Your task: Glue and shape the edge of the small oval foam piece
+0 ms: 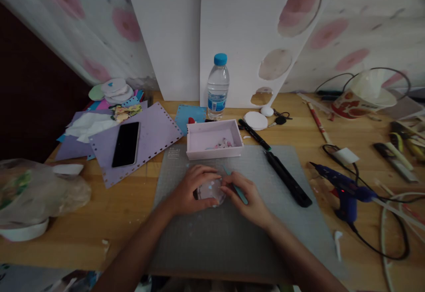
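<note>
On the grey cutting mat (229, 239) lies a small round, pale disc (209, 191) with light blue bits on it. My left hand (194, 190) curves around its left side, thumb and fingers gripping the edge. At the disc's right edge is my right hand (244, 194), its fingers pinched, with a thin teal tool (239, 193) held in it. Whatever sits between my right fingertips is too small to make out. Just beyond my hands stands a pink box (214, 152) with small pink and white pieces inside.
A water bottle (218, 87) stands behind the box. To the right lie a black cutter (288, 180), a green-tipped marker (255, 135) and a blue glue gun (345, 190) with cables. At left, a phone (126, 144) rests on purple sheets (156, 137), near a plastic bag (43, 194).
</note>
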Available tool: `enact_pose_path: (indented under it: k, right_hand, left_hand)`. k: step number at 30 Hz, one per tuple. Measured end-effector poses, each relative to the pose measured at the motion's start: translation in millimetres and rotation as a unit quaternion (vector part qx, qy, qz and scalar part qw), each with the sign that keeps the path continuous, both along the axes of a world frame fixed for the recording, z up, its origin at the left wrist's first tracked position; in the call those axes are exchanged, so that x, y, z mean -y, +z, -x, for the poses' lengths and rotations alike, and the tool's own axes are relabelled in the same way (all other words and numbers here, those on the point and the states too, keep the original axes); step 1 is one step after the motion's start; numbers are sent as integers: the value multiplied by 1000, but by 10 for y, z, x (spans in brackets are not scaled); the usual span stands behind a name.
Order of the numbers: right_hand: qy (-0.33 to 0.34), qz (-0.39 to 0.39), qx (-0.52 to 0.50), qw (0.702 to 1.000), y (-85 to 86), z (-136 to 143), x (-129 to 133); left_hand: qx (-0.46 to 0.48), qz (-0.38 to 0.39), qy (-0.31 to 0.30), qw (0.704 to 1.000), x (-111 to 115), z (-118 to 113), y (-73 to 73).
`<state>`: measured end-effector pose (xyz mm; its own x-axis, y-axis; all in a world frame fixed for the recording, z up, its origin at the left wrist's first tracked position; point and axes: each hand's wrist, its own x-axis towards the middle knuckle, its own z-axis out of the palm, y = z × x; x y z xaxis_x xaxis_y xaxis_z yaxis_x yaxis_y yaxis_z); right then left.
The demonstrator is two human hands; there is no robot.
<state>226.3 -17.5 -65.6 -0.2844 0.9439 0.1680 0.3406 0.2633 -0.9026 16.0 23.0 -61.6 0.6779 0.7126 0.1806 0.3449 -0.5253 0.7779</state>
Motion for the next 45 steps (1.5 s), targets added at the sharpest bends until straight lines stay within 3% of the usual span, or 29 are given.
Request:
enact_pose_path:
  k: [23, 27, 32, 36, 38, 41, 45]
  right_hand:
    - [-22, -16, -20, 999, -20, 12, 20]
    - [-70, 6, -70, 995, -35, -16, 53]
    - [-114, -19, -141, 983, -47, -43, 77]
    - [-93, -53, -126, 986, -30, -56, 93]
    - [-74, -67, -119, 988, -42, -57, 122]
    - [-33, -86, -116, 989, -75, -33, 199]
    - [94, -126, -25, 987, -70, 70, 297]
  left_hand:
    - [10, -8, 16, 1000, 11, 9, -30]
    - [17, 1, 33, 999, 25, -1, -26]
    - [46, -2, 80, 996, 44, -22, -55]
    - [109, 30, 96, 989, 53, 0, -84]
    - [176, 75, 108, 976, 48, 21, -107]
    - [291, 146, 158, 932, 25, 42, -154]
    - [405, 199, 236, 861, -16, 39, -180]
